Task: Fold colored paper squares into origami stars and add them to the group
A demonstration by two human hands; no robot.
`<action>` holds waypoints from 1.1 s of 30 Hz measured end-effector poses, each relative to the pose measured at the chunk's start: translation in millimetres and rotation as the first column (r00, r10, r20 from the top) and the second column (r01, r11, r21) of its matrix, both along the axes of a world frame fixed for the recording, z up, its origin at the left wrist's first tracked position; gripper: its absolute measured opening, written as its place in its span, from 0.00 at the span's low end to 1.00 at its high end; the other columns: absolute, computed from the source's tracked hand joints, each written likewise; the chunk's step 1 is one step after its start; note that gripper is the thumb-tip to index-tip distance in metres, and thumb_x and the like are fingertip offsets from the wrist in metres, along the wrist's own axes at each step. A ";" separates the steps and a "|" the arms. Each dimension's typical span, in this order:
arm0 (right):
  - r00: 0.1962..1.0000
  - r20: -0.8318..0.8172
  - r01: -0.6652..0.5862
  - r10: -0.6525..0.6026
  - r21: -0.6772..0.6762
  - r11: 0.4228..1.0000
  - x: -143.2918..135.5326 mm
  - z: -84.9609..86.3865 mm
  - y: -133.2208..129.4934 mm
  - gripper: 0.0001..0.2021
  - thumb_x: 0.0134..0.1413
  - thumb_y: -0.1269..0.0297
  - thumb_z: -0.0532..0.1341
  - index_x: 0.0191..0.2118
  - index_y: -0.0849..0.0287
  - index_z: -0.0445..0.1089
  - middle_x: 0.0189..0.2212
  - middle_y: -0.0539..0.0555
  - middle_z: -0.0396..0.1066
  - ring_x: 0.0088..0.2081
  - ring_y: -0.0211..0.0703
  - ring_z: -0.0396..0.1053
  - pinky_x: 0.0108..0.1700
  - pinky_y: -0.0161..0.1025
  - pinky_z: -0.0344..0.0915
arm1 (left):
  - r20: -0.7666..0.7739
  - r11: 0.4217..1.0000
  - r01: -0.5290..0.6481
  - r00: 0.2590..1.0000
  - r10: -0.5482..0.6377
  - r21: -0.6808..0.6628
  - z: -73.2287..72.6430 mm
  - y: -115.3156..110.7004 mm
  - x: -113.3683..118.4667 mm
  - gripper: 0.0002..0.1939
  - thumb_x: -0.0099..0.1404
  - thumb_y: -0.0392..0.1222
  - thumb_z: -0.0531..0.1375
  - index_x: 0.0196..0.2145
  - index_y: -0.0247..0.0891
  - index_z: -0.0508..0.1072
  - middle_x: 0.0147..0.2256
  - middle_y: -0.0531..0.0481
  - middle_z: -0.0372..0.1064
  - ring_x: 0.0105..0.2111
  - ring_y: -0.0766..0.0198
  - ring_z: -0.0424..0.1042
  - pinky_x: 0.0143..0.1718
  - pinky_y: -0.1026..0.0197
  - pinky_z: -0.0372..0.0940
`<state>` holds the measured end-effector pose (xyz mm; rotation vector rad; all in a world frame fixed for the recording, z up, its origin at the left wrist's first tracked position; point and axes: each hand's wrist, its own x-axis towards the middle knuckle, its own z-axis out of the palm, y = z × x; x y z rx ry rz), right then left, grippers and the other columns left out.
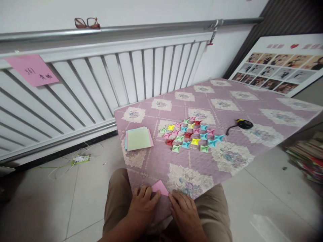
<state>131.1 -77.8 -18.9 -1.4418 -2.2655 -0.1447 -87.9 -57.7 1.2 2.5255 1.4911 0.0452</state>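
Note:
A pink sheet of paper (160, 187), folded into a triangle with its peak pointing away from me, lies at the near corner of the table. My left hand (145, 201) holds its left side, the thumb pressed on the lower edge and the fingers curled. At the right corner of the paper, my right hand (184, 205) has its thumb and fingertips closed on the edge. Beyond the hands, several small folded paper stars (188, 135) in pink, green, yellow, red and blue sit in loose rows. To their left is a stack of coloured paper squares (138, 138), pale green on top.
The table has a purple floral tablecloth (161, 161). A black corded object (244, 124) lies right of the stars. A photo board (285, 65) stands at the far end, and a white radiator (136, 74) runs along the wall. Floor: a power strip (81, 159).

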 end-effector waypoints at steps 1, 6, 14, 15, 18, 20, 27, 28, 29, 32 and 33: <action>1.000 0.004 0.020 -0.020 -0.004 1.000 1.8 0.4 -0.3 0.13 0.59 0.68 0.54 0.47 0.53 0.69 0.42 0.52 0.73 0.45 0.46 0.67 0.52 0.46 0.53 | -0.001 1.000 -0.002 1.000 0.002 -0.006 -0.3 -0.3 0.6 0.23 0.68 0.45 0.50 0.60 0.55 0.58 0.53 0.44 0.62 0.52 0.46 0.58 0.50 0.43 0.54; 0.995 0.084 -0.057 0.057 -0.005 0.998 -12.2 11.1 4.2 0.20 0.58 0.64 0.54 0.57 0.55 0.62 0.52 0.54 0.69 0.53 0.49 0.63 0.56 0.48 0.49 | 0.021 1.000 -0.007 1.000 0.007 0.006 -2.9 -1.5 0.3 0.23 0.68 0.48 0.51 0.60 0.55 0.58 0.54 0.44 0.61 0.52 0.47 0.57 0.51 0.43 0.52; 0.979 0.073 -0.165 0.189 -0.258 0.952 -41.0 0.4 17.9 0.36 0.55 0.57 0.58 0.66 0.56 0.44 0.63 0.54 0.54 0.63 0.49 0.49 0.62 0.51 0.39 | 0.004 0.994 -0.001 1.000 0.001 0.105 -4.4 -7.4 -2.6 0.25 0.66 0.52 0.54 0.59 0.48 0.61 0.55 0.46 0.61 0.53 0.50 0.58 0.54 0.46 0.51; 0.979 0.075 -0.164 0.192 -0.277 0.947 -39.7 -1.3 18.2 0.36 0.55 0.57 0.59 0.66 0.56 0.43 0.63 0.54 0.52 0.63 0.49 0.48 0.62 0.52 0.39 | 0.005 0.991 -0.012 1.000 0.012 0.132 -6.3 -9.3 -3.1 0.25 0.66 0.50 0.54 0.59 0.46 0.61 0.56 0.46 0.62 0.53 0.50 0.58 0.54 0.46 0.50; 0.975 0.081 -0.170 0.206 -0.319 0.932 -36.1 -1.6 17.7 0.37 0.55 0.56 0.58 0.66 0.54 0.42 0.64 0.54 0.50 0.64 0.50 0.46 0.62 0.52 0.40 | 0.009 0.981 -0.048 0.999 0.047 0.186 -13.1 -14.6 -4.6 0.25 0.66 0.47 0.53 0.60 0.40 0.61 0.56 0.44 0.62 0.54 0.50 0.57 0.55 0.46 0.50; 0.975 0.085 -0.167 0.207 -0.340 0.926 -35.7 0.5 17.0 0.37 0.55 0.55 0.59 0.66 0.55 0.43 0.64 0.55 0.49 0.64 0.51 0.45 0.62 0.52 0.40 | 0.008 0.979 -0.070 0.998 0.070 0.193 -16.5 -16.9 -5.2 0.25 0.66 0.47 0.53 0.59 0.40 0.61 0.56 0.44 0.62 0.55 0.49 0.57 0.55 0.45 0.50; 0.982 0.076 -0.130 0.175 -0.406 0.904 -37.8 2.9 14.7 0.37 0.53 0.55 0.60 0.66 0.54 0.45 0.65 0.55 0.47 0.64 0.52 0.45 0.62 0.56 0.38 | 0.002 0.981 -0.112 0.994 0.113 0.159 -15.8 -18.8 -5.3 0.25 0.65 0.46 0.53 0.58 0.39 0.63 0.58 0.44 0.61 0.56 0.48 0.57 0.55 0.42 0.49; 0.983 0.071 -0.129 0.172 -0.412 0.902 -37.9 3.1 14.6 0.37 0.53 0.56 0.60 0.66 0.54 0.45 0.65 0.56 0.47 0.64 0.53 0.45 0.62 0.57 0.38 | 0.003 0.981 -0.122 0.992 0.123 0.153 -15.2 -18.9 -5.5 0.25 0.65 0.46 0.53 0.58 0.38 0.63 0.58 0.44 0.60 0.56 0.48 0.57 0.55 0.41 0.49; 0.984 0.064 -0.127 0.168 -0.417 0.900 -37.9 3.8 14.6 0.37 0.53 0.57 0.60 0.66 0.54 0.45 0.65 0.56 0.48 0.64 0.53 0.45 0.61 0.57 0.38 | 0.005 0.980 -0.132 0.991 0.133 0.148 -14.6 -19.0 -5.9 0.25 0.64 0.46 0.53 0.58 0.38 0.64 0.58 0.44 0.60 0.56 0.48 0.57 0.55 0.41 0.49; 0.989 0.040 -0.112 0.144 -0.448 0.887 -38.9 9.6 17.2 0.35 0.53 0.60 0.60 0.65 0.54 0.48 0.64 0.56 0.50 0.63 0.54 0.48 0.61 0.58 0.41 | 0.012 0.979 -0.155 0.988 0.155 0.129 -13.0 -18.8 -7.0 0.25 0.64 0.46 0.54 0.58 0.38 0.64 0.59 0.44 0.59 0.56 0.47 0.57 0.55 0.41 0.49; 0.991 0.028 -0.103 0.130 -0.463 0.881 -39.4 12.9 19.3 0.33 0.53 0.62 0.60 0.64 0.54 0.50 0.63 0.56 0.52 0.63 0.54 0.49 0.60 0.58 0.43 | 0.014 0.979 -0.160 0.987 0.160 0.123 -12.5 -18.6 -7.3 0.26 0.63 0.46 0.54 0.58 0.38 0.64 0.59 0.44 0.59 0.56 0.47 0.57 0.55 0.42 0.49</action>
